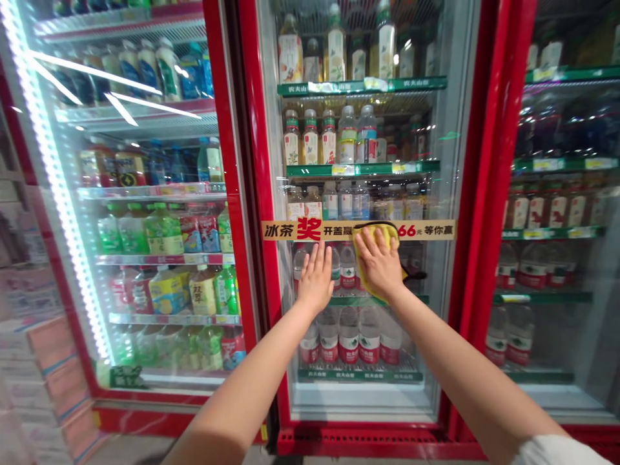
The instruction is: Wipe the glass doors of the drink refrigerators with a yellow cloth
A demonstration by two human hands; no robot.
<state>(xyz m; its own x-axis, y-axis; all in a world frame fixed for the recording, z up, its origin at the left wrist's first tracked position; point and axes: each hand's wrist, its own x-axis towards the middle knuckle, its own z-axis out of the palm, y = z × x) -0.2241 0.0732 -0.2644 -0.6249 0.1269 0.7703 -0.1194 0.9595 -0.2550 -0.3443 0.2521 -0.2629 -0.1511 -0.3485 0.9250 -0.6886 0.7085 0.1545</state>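
Pressing a yellow cloth (389, 230) over the printed strip (336, 231), your right hand (382, 266) has fingers spread; your left hand (314, 281), fingers slightly apart, lies just below it. Wiping seems underway, remainder unclear.

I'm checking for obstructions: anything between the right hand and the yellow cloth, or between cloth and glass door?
Nothing visible separates the right hand from the yellow cloth under it. The cloth overlaps the printed strip across the glass door; the strip may lie between them.

Cloth (367, 283) on glass door (363, 395) (bottles (349, 336) behind).
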